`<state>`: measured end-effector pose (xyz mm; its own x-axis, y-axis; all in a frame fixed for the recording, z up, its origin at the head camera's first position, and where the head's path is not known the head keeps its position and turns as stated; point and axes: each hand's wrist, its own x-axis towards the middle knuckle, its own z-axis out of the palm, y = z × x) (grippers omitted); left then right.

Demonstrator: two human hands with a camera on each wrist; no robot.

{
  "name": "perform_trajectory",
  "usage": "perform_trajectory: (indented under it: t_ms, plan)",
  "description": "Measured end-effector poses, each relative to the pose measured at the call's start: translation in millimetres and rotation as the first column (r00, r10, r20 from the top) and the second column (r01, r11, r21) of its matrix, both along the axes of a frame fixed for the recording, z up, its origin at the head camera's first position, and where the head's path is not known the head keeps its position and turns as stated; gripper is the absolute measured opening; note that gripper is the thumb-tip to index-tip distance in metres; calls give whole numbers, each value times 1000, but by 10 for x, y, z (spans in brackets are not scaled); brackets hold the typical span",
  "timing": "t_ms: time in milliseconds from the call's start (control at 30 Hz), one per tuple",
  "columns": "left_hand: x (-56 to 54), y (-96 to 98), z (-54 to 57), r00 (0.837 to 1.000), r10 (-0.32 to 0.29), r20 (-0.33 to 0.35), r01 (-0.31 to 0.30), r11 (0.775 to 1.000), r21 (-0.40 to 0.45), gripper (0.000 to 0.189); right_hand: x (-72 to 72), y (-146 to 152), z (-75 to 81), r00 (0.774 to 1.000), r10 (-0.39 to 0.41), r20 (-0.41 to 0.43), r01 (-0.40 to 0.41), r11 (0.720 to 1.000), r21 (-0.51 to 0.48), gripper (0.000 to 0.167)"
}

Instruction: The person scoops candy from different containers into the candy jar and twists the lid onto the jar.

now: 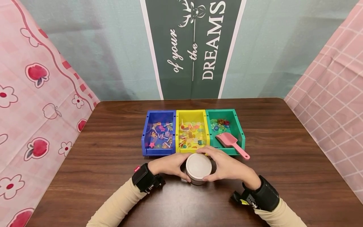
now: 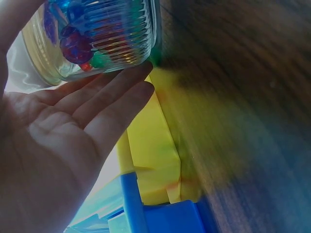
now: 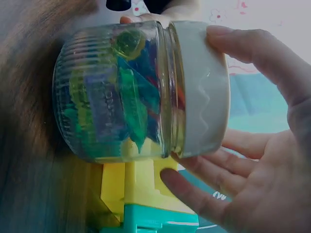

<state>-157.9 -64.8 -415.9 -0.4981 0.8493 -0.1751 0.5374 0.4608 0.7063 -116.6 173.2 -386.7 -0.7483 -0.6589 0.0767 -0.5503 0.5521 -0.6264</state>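
A ribbed glass jar point(image 3: 109, 97) stands upright on the table before the bins, with colourful translucent pieces inside. Its white lid point(image 1: 199, 166) is on top. My left hand point(image 1: 170, 164) holds the jar from the left, thumb at the near side and fingers along the far side. In the left wrist view, those fingers lie against the glass. From the right, my right hand point(image 1: 227, 164) grips the lid between thumb and fingers; the right wrist view shows the thumb on the lid's edge.
Behind the jar, blue point(image 1: 159, 152), yellow point(image 1: 190, 113) and green point(image 1: 221, 113) bins stand side by side, holding small lollipop-like and gem-like pieces. A pink scoop point(image 1: 229, 140) lies in the green bin, its handle over the front edge. Brown wooden table point(image 1: 113, 132); curtains on three sides.
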Motion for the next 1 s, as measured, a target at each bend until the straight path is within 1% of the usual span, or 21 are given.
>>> perform_trajectory:
  t_ms: [167, 300, 367, 467, 533, 633, 700, 733, 833, 933, 1000]
  plan:
    - [-1, 2, 0, 1000, 1, -6, -1, 1000, -4, 75, 43, -59, -15, 998, -65, -4, 65, 998, 10, 74]
    - [-5, 3, 4, 1000, -4, -19, 4, 1000, -2, 75, 49, -72, -21, 996, -83, 22, 82, 996, 24, 85]
    - [-6, 2, 3, 1000, -8, -28, 8, 1000, 0, 76, 36, -60, -17, 997, -62, 36, 61, 998, 17, 92]
    - [-8, -2, -5, 1000, -10, -30, 10, 1000, 6, 77, 8, -18, -2, 999, -4, 42, 3, 1000, 5, 99]
    - [-11, -4, -10, 1000, -10, -24, 10, 1000, 9, 78, -11, 18, 9, 998, 46, 49, -46, 999, -4, 98]
    - [-16, -8, -13, 1000, -4, -14, 5, 1000, 12, 79, -35, 60, 20, 991, 110, 80, -109, 994, -22, 91]
    - [-17, -9, -11, 1000, 0, -11, 0, 1000, 11, 78, -47, 66, 19, 986, 132, 102, -129, 991, -35, 87]
    - [-15, -9, -10, 1000, 3, -11, -2, 1000, 10, 78, -50, 62, 13, 986, 136, 97, -134, 990, -35, 85]
    - [-8, -5, -10, 1000, 4, -7, -4, 1000, 11, 76, -43, 27, -11, 992, 111, 59, -110, 994, -23, 83]
    - [3, -2, -12, 1000, 1, -6, -1, 1000, 12, 76, -5, -24, -28, 999, 48, 21, -48, 999, 4, 86]
    - [7, -1, -8, 1000, 3, -4, -3, 1000, 8, 76, 25, -62, -33, 1000, -2, 11, 2, 1000, 28, 88]
